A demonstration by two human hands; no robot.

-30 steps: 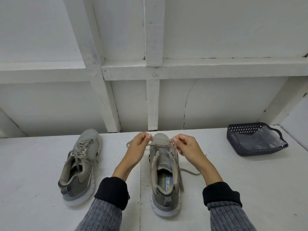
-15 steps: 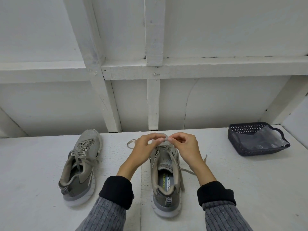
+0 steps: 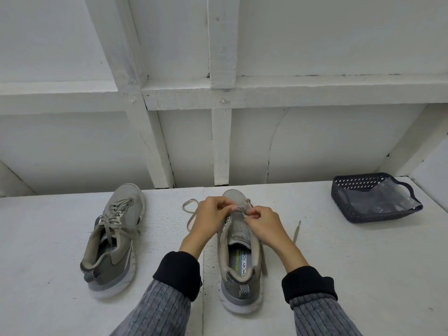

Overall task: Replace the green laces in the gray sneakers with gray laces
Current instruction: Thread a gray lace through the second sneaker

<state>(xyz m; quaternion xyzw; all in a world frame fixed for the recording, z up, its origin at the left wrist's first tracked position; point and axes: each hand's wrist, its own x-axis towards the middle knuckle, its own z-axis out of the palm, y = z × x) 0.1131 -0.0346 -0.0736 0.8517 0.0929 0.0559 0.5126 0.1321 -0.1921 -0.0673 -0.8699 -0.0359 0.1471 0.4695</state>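
Both hands work over the toe end of the right-hand gray sneaker (image 3: 238, 251), which stands heel toward the camera on the white tabletop (image 3: 339, 263). The left hand (image 3: 209, 215) has thumb and fingertips pinched together on the gray lace (image 3: 191, 215) near the lowest eyelets; the right hand (image 3: 263, 223) is pinched on the same lace just across the tongue, so the two grips sit close together, almost touching, above the forefoot. One loose run of the lace loops out on the tabletop to the left of the left hand, and another end (image 3: 296, 231) trails along the surface to the right of the right wrist. Exactly which eyelet the lace passes through is hidden by the fingers, and most of this shoe's eyelet rows appear unlaced.

The other gray sneaker (image 3: 114, 238) lies well to the left, already laced, its lace loosely crossed. A dark plastic basket (image 3: 349, 212) holding a clear plastic bag (image 3: 383, 200) sits at the far right. Both forearms are cut off by the bottom edge.
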